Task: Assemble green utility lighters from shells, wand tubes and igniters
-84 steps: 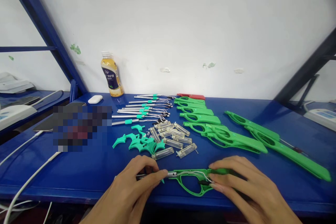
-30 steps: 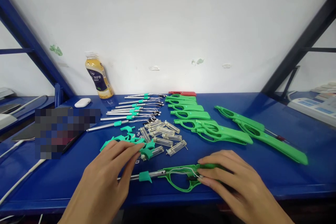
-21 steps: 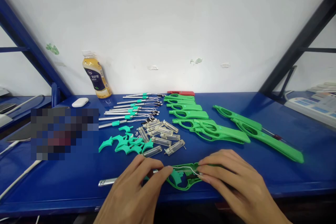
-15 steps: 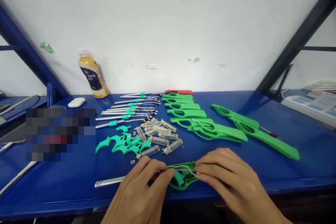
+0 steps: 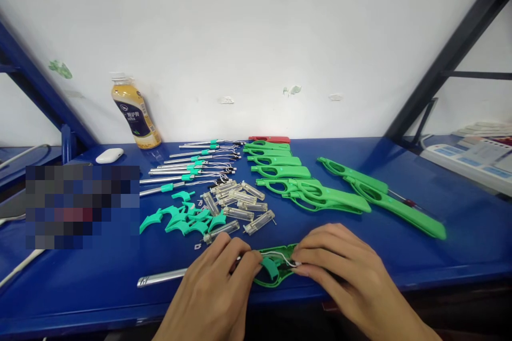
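At the blue table's [image 5: 396, 272] front edge, both hands [image 5: 216, 282] [image 5: 340, 266] grasping an open green casing [image 5: 276, 281].

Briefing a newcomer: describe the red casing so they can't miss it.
On the blue table, find the green casings right of the metal rods. At that group's far end, near the wall, lies the red casing. Its neighbours are green.

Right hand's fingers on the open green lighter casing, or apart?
Touching. The head view shows the right hand's fingers lying over the end of the open green lighter casing, with no gap at its upper edge.
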The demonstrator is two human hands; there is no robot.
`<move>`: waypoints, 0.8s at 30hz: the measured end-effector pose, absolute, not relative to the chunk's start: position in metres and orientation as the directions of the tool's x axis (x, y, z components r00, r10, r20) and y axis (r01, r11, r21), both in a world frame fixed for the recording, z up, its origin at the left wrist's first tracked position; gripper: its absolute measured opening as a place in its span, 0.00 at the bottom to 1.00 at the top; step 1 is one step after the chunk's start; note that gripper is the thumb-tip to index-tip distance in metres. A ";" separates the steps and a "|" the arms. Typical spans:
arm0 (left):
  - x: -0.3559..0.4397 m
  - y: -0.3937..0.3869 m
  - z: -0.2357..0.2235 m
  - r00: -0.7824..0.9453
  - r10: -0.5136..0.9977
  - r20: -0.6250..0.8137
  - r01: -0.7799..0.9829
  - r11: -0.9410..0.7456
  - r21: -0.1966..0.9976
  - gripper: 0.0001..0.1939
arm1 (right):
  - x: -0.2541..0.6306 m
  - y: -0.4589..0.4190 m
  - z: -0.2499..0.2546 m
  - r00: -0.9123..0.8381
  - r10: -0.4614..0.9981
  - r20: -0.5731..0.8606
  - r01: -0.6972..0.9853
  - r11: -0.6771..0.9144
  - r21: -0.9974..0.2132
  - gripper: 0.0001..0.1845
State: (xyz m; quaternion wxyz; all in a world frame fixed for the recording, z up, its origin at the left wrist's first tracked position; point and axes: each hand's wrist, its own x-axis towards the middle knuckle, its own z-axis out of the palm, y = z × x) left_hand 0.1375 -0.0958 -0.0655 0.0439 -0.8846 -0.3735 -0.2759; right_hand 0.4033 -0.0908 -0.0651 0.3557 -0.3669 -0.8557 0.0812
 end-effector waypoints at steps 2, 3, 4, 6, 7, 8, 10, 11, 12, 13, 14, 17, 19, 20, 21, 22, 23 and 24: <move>0.139 -0.095 -0.066 0.558 0.630 0.541 0.677 -0.722 0.143 0.11 | 0.402 -0.090 -0.062 -0.458 0.676 0.577 0.559 0.724 -0.404 0.07; 0.140 -0.095 -0.066 0.550 0.626 0.553 0.673 -0.724 0.151 0.10 | 0.400 -0.090 -0.060 -0.446 0.669 0.594 0.552 0.728 -0.406 0.06; 0.140 -0.095 -0.065 0.541 0.623 0.565 0.671 -0.725 0.157 0.10 | 0.399 -0.089 -0.057 -0.430 0.668 0.607 0.547 0.728 -0.413 0.06; 0.142 -0.094 -0.064 0.530 0.612 0.587 0.663 -0.731 0.165 0.09 | 0.396 -0.089 -0.053 -0.396 0.680 0.617 0.540 0.716 -0.442 0.04; 0.142 -0.094 -0.064 0.525 0.606 0.597 0.657 -0.735 0.168 0.09 | 0.394 -0.089 -0.051 -0.379 0.689 0.618 0.536 0.708 -0.460 0.04; 0.143 -0.094 -0.064 0.520 0.600 0.608 0.652 -0.739 0.172 0.09 | 0.393 -0.089 -0.050 -0.362 0.699 0.617 0.532 0.698 -0.479 0.03; 0.143 -0.094 -0.065 0.512 0.593 0.621 0.644 -0.744 0.180 0.10 | 0.392 -0.089 -0.050 -0.335 0.721 0.606 0.522 0.678 -0.518 0.03; 0.144 -0.094 -0.065 0.509 0.590 0.627 0.640 -0.746 0.182 0.10 | 0.391 -0.089 -0.050 -0.325 0.731 0.600 0.514 0.669 -0.537 0.03; 0.144 -0.094 -0.066 0.505 0.589 0.631 0.639 -0.746 0.185 0.11 | 0.391 -0.089 -0.051 -0.316 0.742 0.591 0.505 0.659 -0.557 0.03; 0.145 -0.093 -0.066 0.505 0.587 0.633 0.638 -0.748 0.185 0.11 | 0.392 -0.089 -0.053 -0.310 0.752 0.581 0.495 0.650 -0.577 0.03; 0.145 -0.093 -0.067 0.503 0.586 0.635 0.637 -0.748 0.186 0.11 | 0.392 -0.089 -0.054 -0.304 0.760 0.574 0.484 0.642 -0.594 0.03; 0.147 -0.092 -0.068 0.492 0.582 0.648 0.637 -0.748 0.188 0.11 | 0.392 -0.089 -0.056 -0.288 0.774 0.564 0.460 0.628 -0.628 0.04; 0.147 -0.093 -0.067 0.483 0.574 0.661 0.634 -0.750 0.188 0.11 | 0.392 -0.089 -0.055 -0.278 0.774 0.569 0.447 0.628 -0.637 0.04; 0.147 -0.093 -0.067 0.480 0.571 0.666 0.632 -0.752 0.188 0.11 | 0.392 -0.089 -0.055 -0.275 0.772 0.574 0.440 0.631 -0.639 0.04; 0.147 -0.093 -0.067 0.480 0.568 0.669 0.629 -0.754 0.188 0.11 | 0.391 -0.089 -0.055 -0.272 0.768 0.579 0.432 0.636 -0.640 0.04; 0.148 -0.094 -0.067 0.477 0.568 0.671 0.628 -0.754 0.192 0.11 | 0.391 -0.090 -0.054 -0.271 0.763 0.586 0.425 0.641 -0.639 0.04; 0.148 -0.094 -0.067 0.475 0.570 0.671 0.624 -0.755 0.199 0.11 | 0.390 -0.090 -0.053 -0.269 0.758 0.594 0.420 0.647 -0.636 0.04; 0.148 -0.094 -0.067 0.470 0.573 0.671 0.622 -0.755 0.210 0.12 | 0.390 -0.090 -0.053 -0.266 0.756 0.598 0.419 0.650 -0.634 0.04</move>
